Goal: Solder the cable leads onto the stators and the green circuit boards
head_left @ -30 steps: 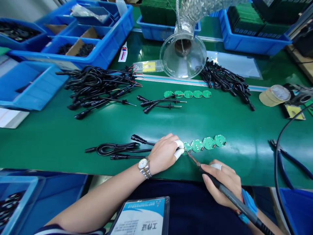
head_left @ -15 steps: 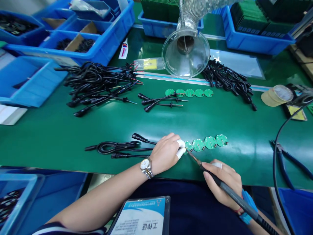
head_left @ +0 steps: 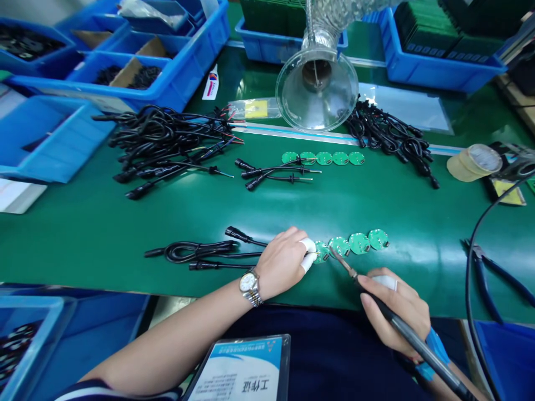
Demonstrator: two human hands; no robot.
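Note:
My left hand (head_left: pixel 288 256), with white finger cots on thumb and forefinger, pinches the wire end of a black cable (head_left: pixel 246 255) against the leftmost green circuit board (head_left: pixel 321 252). That board heads a joined row of round boards (head_left: pixel 359 243). Two more black cables with plug ends run under or behind my left hand. My right hand (head_left: pixel 397 306) is closed round the dark handle of a soldering iron (head_left: pixel 388 314). Its tip is close to the second board from the left; whether it touches cannot be made out.
Another board row (head_left: pixel 324 159) and several short cables (head_left: pixel 276 174) lie farther back. A cable pile (head_left: pixel 167 139) is at left, another (head_left: pixel 393 133) at right. A fume funnel (head_left: pixel 317 92) hangs over the back. Pliers (head_left: pixel 487 273) and a yellowish cup (head_left: pixel 473 162) are at right.
My right hand has moved a little to the right, and the soldering iron tip has left the wire joint at the first board. My left hand has stayed put.

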